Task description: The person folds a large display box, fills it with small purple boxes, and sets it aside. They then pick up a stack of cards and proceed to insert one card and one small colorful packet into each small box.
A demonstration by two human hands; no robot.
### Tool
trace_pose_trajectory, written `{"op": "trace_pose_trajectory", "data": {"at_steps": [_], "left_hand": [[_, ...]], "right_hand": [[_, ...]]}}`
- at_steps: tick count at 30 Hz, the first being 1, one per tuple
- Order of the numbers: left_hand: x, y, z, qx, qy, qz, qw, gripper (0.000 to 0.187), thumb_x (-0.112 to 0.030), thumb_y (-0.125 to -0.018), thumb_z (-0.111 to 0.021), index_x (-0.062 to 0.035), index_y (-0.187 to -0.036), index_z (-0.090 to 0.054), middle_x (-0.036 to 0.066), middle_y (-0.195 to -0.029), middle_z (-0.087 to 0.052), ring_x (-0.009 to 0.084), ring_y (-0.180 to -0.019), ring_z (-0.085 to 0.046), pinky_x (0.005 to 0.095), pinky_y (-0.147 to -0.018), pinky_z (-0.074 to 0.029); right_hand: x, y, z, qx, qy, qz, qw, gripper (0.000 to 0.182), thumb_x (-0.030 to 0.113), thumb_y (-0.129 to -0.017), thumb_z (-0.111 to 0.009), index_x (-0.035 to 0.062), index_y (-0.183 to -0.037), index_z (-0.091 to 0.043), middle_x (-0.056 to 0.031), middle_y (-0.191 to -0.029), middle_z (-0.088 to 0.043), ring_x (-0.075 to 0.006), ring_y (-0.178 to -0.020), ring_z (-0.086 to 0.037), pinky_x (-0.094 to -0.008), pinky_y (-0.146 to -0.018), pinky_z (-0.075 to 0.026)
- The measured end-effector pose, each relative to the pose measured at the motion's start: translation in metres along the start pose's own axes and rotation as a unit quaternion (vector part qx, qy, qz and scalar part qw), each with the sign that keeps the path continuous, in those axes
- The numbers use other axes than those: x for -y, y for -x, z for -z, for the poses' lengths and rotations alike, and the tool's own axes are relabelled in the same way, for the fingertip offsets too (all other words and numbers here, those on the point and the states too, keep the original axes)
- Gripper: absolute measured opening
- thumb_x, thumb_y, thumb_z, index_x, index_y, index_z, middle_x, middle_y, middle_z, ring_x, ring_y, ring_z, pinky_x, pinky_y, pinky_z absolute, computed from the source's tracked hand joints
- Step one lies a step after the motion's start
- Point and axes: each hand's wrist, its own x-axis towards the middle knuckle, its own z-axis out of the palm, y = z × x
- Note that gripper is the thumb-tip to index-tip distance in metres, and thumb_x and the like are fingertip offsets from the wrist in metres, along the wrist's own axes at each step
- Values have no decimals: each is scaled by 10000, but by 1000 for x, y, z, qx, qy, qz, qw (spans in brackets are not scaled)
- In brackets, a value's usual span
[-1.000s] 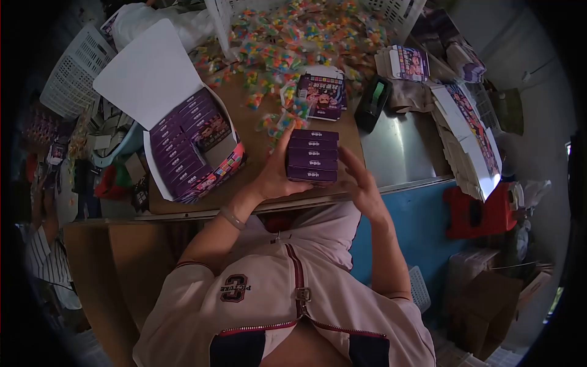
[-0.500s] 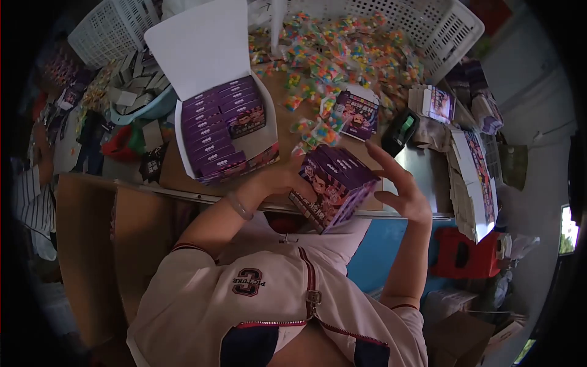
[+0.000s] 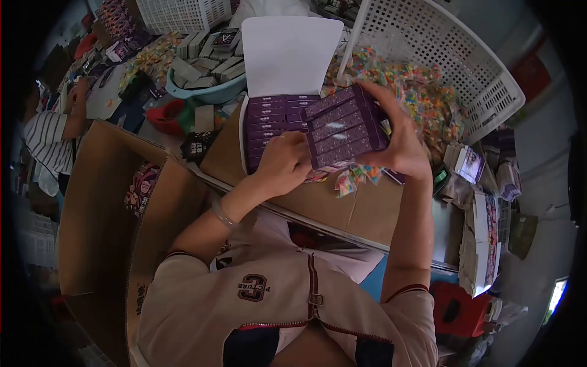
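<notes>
A stack of several small purple boxes point(image 3: 344, 127) is held between both my hands, lifted above the table. My left hand point(image 3: 283, 164) grips the stack's near left end. My right hand point(image 3: 400, 142) wraps over its right end. Just behind the stack lies an open white display carton point(image 3: 292, 55) with its lid standing up; rows of the same purple boxes point(image 3: 267, 119) fill its left part. The stack hides the carton's right part.
A heap of colourful candy packets point(image 3: 422, 104) spills from a tilted white basket point(image 3: 440, 55) at right. A large open cardboard box point(image 3: 104, 208) stands at my left. A blue basin point(image 3: 208, 92) of small boxes sits behind. Another person point(image 3: 52, 131) works at far left.
Both hands have carried the stack of purple boxes up and away from the table's front edge to over the open carton. The view has swung left.
</notes>
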Motion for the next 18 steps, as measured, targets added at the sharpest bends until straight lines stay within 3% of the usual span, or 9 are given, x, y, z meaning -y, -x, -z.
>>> {"op": "trace_pose_trajectory", "data": {"at_steps": [1, 2, 4, 6, 9, 15, 18], "left_hand": [[-7, 7, -10, -47, -79, 10, 996, 427, -216, -808, -628, -67, -1208, -601, 188, -1171, -594, 371, -1091, -561, 494, -934, -421], [-9, 10, -15, -51, -80, 13, 995, 427, -216, -808, -628, -67, -1208, -601, 188, -1171, -594, 371, -1091, -561, 494, -934, -421], [-8, 12, -22, -140, -138, 29, 980, 284, -194, -779, -607, -53, -1015, -678, 176, -1097, -608, 354, -1172, -521, 562, -982, -380], [1, 22, -21, -134, -165, 33, 977, 291, -182, -763, -610, -38, -1009, -671, 185, -1101, -604, 356, -1197, -505, 573, -990, -368], [6, 22, -21, -129, -178, 49, 974, 281, -163, -734, -615, -15, -968, -665, 191, -1095, -602, 354, -1230, -486, 584, -1005, -349], [11, 27, -13, -121, -113, 65, 984, 188, -173, -741, -667, -24, -857, -674, 163, -1075, -622, 327, -1248, -494, 569, -1020, -334], [15, 33, -6, -109, -69, 58, 990, 207, -206, -753, -707, -30, -857, -680, 146, -1083, -630, 321, -1261, -496, 555, -1030, -328]], "right_hand": [[-8, -9, -8, -6, 8, -17, 1000, 964, 89, -461, -784, 24, -1369, -469, -135, -1283, -526, -267, -1197, -514, -329, -1059, -354], [-18, -16, -16, -12, 17, -34, 999, 963, 84, -459, -777, 18, -1369, -467, -131, -1284, -525, -261, -1204, -510, -318, -1065, -348], [-47, -21, -29, 11, 6, -43, 999, 968, 88, -454, -774, 14, -1369, -467, -130, -1264, -549, -253, -1192, -521, -307, -1060, -358], [-64, -22, -27, 78, -86, -139, 984, 1009, 139, -445, -801, 23, -1387, -458, -101, -1282, -556, -226, -1167, -536, -318, -1050, -376], [-65, -25, -18, 98, -107, -186, 972, 1009, 136, -467, -814, 27, -1398, -440, -107, -1283, -565, -217, -1135, -554, -313, -1017, -411], [-68, -57, -17, 202, -86, -237, 946, 1004, 115, -509, -823, 37, -1418, -404, -121, -1240, -588, -187, -1065, -579, -310, -932, -468], [-72, -62, -18, 207, -42, -212, 954, 972, 101, -521, -817, 41, -1405, -419, -125, -1250, -581, -176, -1053, -577, -312, -917, -478]]}}
